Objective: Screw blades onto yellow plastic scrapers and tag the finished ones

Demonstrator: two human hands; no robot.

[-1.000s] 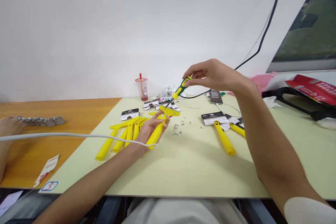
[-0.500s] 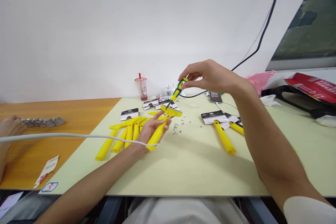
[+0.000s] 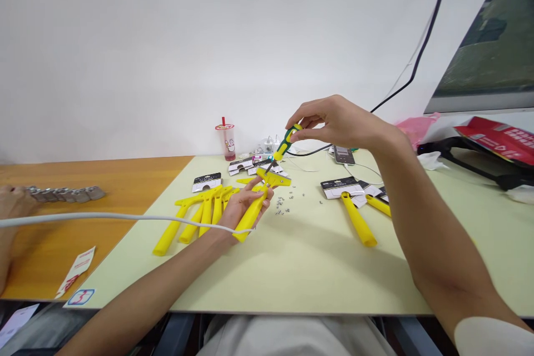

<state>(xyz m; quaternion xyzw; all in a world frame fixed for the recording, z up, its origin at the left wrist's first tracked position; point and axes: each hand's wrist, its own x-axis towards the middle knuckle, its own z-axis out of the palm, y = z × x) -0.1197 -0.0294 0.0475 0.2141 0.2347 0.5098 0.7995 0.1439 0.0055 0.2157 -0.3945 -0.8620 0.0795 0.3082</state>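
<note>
My left hand (image 3: 244, 206) is wrapped round a yellow plastic scraper (image 3: 251, 216), holding it tilted above the table with its wide head up. From above, my right hand (image 3: 319, 119) grips a green and yellow screwdriver (image 3: 285, 144) by the handle. The screwdriver's shaft points down to the scraper's head; whether its tip sits in a screw is too small to tell. Several more yellow scrapers (image 3: 171, 232) lie together left of my left hand. Small loose screws (image 3: 280, 204) are scattered on the table just right of the held scraper.
Right of centre lies a yellow scraper (image 3: 359, 219) with a black and white card (image 3: 340, 187). A cup with a red straw (image 3: 228, 142) and a phone (image 3: 344, 155) stand towards the wall. A white cable (image 3: 125, 215) crosses in front. Another person's hand (image 3: 16, 200) touches grey metal pieces (image 3: 69, 194).
My hands keep the scraper and screwdriver in nearly the same pose. The whole view has shifted very slightly. At far left, the other person's hand has moved a little.
</note>
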